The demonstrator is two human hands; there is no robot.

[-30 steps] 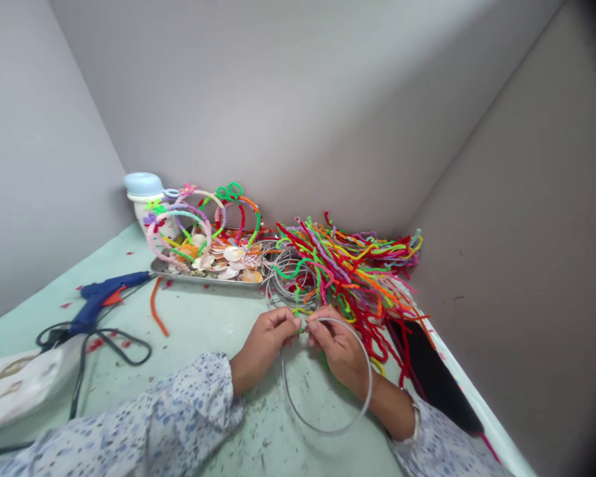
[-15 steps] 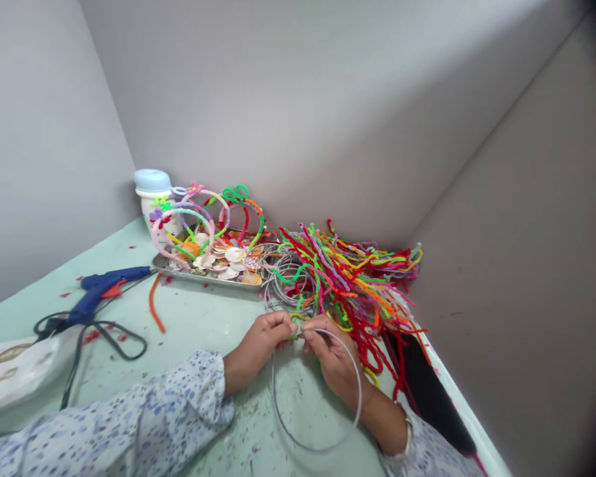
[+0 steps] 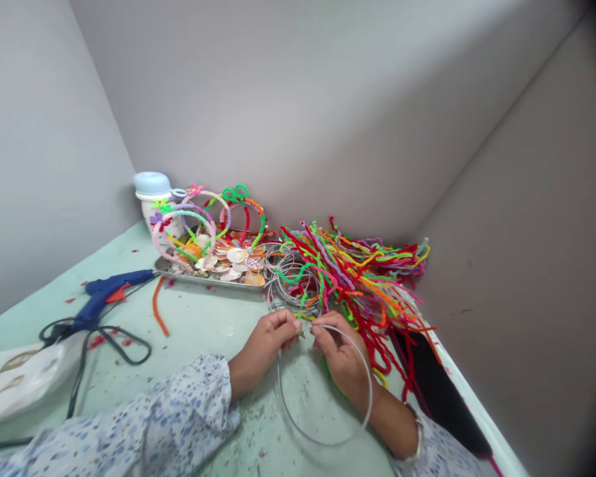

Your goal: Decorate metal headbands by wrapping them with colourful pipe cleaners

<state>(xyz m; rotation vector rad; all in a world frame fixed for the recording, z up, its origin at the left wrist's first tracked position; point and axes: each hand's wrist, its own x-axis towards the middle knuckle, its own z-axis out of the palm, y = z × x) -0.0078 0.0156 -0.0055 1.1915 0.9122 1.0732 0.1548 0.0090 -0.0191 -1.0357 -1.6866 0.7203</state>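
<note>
A grey wire loop (image 3: 322, 442) hangs over the table between my two hands. My left hand (image 3: 272, 338) pinches one end of it with thumb and forefinger. My right hand (image 3: 338, 351) grips the other end, its fingers closed, and the loop curves down in front of my right wrist. A small gap shows between the fingertips of both hands. Something small and dark pokes out below my left fingertips; I cannot make out what. Behind my hands lies a tangle of coiled grey wire (image 3: 288, 275), next to a heap of colourful pipe cleaners (image 3: 367, 285).
A metal tray (image 3: 218, 285) holds shells and several pipe-cleaner headbands (image 3: 183, 211). Behind it stands a white jar with a blue lid (image 3: 151, 183). To the left lie a blue glue gun (image 3: 99, 298) with its cord, an orange pipe cleaner (image 3: 159, 311) and a white packet (image 3: 24, 377). A black flat object (image 3: 442, 391) lies right.
My hands have drawn slightly apart, opening a small gap between the fingertips. The wire loop stays in them. The whole view has shifted a little.
</note>
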